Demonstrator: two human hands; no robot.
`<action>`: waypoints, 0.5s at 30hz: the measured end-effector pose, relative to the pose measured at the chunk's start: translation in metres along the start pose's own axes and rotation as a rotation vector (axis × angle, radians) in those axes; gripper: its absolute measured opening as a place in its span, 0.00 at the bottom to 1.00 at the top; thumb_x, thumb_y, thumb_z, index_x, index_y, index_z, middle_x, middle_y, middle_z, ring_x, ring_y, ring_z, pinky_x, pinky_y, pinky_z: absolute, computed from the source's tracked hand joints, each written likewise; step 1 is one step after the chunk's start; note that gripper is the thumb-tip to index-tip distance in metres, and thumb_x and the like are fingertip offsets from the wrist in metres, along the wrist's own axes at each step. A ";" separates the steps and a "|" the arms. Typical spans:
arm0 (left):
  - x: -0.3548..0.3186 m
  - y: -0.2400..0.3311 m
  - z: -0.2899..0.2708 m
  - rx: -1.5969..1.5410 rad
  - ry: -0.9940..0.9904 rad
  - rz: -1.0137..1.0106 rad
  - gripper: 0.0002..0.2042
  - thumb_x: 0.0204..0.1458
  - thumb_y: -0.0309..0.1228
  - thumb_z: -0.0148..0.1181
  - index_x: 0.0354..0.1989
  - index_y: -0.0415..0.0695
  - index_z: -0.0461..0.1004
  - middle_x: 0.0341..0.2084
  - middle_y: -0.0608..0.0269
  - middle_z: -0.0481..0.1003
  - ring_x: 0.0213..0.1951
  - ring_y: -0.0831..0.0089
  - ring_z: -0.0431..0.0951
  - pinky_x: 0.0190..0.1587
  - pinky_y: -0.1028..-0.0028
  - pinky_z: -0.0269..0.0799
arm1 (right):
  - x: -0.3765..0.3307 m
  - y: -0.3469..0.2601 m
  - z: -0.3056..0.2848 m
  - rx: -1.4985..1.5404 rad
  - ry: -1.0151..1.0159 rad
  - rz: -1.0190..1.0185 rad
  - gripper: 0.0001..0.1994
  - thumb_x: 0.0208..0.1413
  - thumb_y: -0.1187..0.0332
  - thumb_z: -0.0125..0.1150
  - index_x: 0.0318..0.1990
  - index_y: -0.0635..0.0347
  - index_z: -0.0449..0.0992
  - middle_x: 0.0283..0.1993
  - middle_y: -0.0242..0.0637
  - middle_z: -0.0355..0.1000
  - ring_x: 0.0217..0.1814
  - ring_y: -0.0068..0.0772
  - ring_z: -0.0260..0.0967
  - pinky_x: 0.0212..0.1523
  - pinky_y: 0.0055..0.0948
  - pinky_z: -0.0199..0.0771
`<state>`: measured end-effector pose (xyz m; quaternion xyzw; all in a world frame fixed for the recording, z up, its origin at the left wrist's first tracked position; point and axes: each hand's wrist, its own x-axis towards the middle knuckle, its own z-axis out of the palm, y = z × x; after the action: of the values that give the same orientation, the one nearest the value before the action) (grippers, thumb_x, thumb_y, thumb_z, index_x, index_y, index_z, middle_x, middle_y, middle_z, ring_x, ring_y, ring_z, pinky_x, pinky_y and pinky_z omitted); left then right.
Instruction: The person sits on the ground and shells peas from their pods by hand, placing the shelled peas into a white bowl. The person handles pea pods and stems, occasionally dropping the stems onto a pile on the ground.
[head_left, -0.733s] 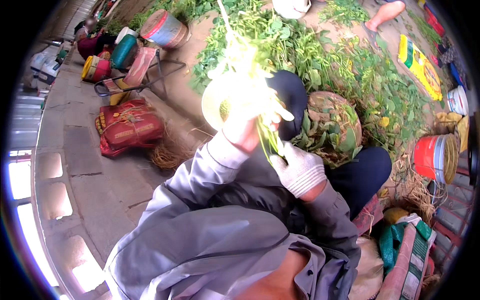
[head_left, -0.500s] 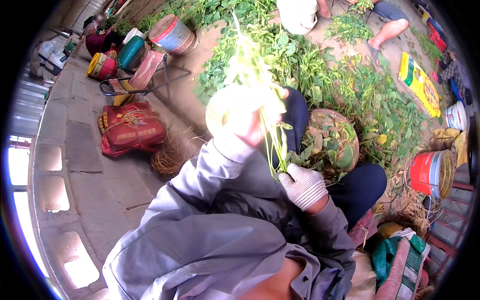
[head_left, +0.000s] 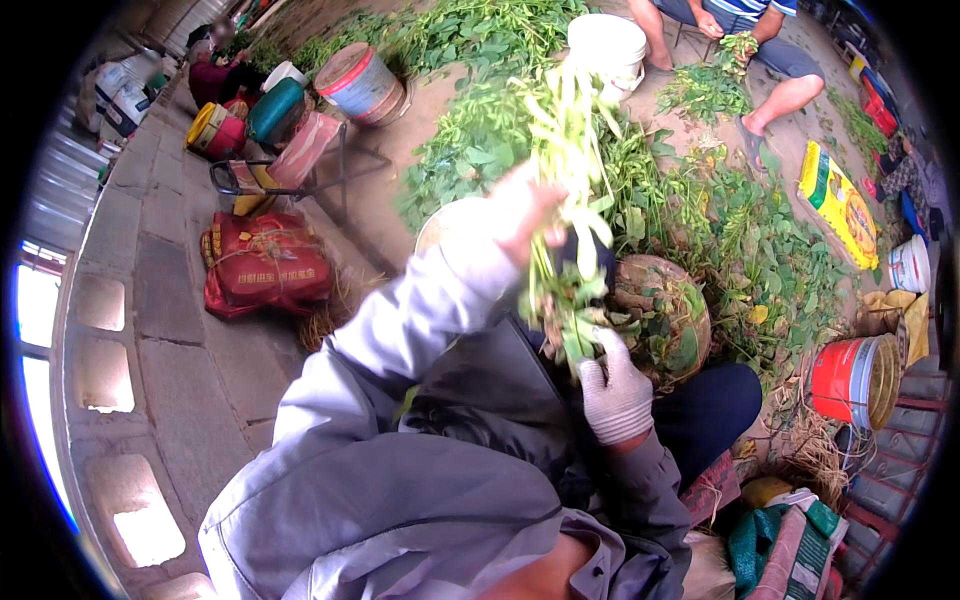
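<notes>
A bunch of pale green bean plants (head_left: pixel 572 125) stands upright in front of me, pods and leaves at its top blurred and bright. My left hand (head_left: pixel 528 215) is closed round its middle. At the lower end, where leaves (head_left: pixel 575 315) hang, my right hand (head_left: pixel 615 395) in a whitish knitted glove closes on the greenery; its fingertips are partly hidden. Behind the left forearm shows the rim of a pale round container (head_left: pixel 445 222), mostly covered. Just beyond my right hand is a round basket-like container (head_left: pixel 690 320) with leaves in it.
Heaped bean plants (head_left: pixel 700 240) cover the ground ahead. A white bucket (head_left: pixel 607 50) stands beyond, near a seated person (head_left: pixel 770 60) holding greenery. On the left are a red bundle (head_left: pixel 265 265) and folding stool (head_left: pixel 305 155); on the right, a red tin (head_left: pixel 840 380) and yellow package (head_left: pixel 838 205).
My left hand and the bunch have shifted slightly right and up. Leaves now show at my right hand, where thin bare stems were. The view has tilted, revealing more of the seated person.
</notes>
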<state>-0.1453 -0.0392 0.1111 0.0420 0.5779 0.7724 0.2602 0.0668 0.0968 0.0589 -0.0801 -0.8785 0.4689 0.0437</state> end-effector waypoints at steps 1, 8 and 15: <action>0.018 0.016 -0.015 0.009 0.062 0.021 0.11 0.57 0.28 0.51 0.48 0.39 0.69 0.32 0.61 0.75 0.22 0.75 0.74 0.17 0.80 0.65 | -0.001 0.001 0.001 0.024 0.029 -0.037 0.18 0.55 0.67 0.59 0.53 0.62 0.70 0.40 0.53 0.75 0.39 0.54 0.75 0.40 0.42 0.75; 0.157 0.121 -0.095 0.074 0.174 0.196 0.09 0.57 0.26 0.52 0.41 0.34 0.70 0.28 0.59 0.72 0.24 0.71 0.71 0.22 0.73 0.69 | -0.008 0.036 -0.001 -0.039 0.078 -0.078 0.15 0.54 0.71 0.59 0.49 0.59 0.73 0.40 0.50 0.76 0.42 0.53 0.75 0.42 0.40 0.75; 0.241 0.115 -0.130 0.204 0.238 0.278 0.08 0.59 0.28 0.53 0.41 0.36 0.71 0.29 0.59 0.74 0.25 0.70 0.72 0.26 0.70 0.70 | 0.002 0.047 0.002 0.032 -0.004 0.049 0.14 0.55 0.71 0.58 0.49 0.57 0.73 0.39 0.49 0.76 0.42 0.53 0.75 0.40 0.40 0.75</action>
<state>-0.4410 -0.0670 0.1166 0.0557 0.6686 0.7377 0.0755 0.0688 0.1217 0.0188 -0.1000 -0.8688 0.4839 0.0316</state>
